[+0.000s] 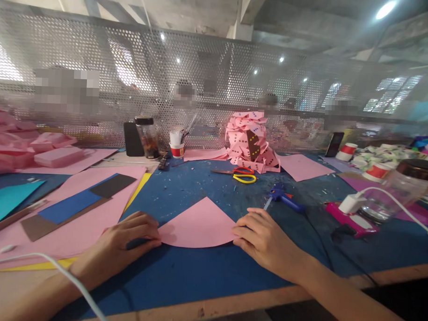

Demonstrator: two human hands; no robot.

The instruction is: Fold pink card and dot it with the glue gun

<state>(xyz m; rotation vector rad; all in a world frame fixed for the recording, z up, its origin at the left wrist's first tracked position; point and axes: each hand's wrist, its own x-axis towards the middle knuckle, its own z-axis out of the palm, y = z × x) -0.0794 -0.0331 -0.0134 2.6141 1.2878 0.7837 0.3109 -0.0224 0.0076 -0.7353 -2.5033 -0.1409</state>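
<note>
Pink paper (pixel 199 225), ends gripped by the fingers of left hand (pixel 122 236) and right hand (pixel 263 237), could crease under uneven pressure.

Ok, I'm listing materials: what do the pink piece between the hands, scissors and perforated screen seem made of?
Pink piece: probably paper or thin card, matte, flat, without glossy highlights. Scissors: blades likely dull metal, slim and dark; bright red and yellow handles probably plastic. Perforated screen: perhaps metal sheet, grey with regular holes; finish unclear.
</note>
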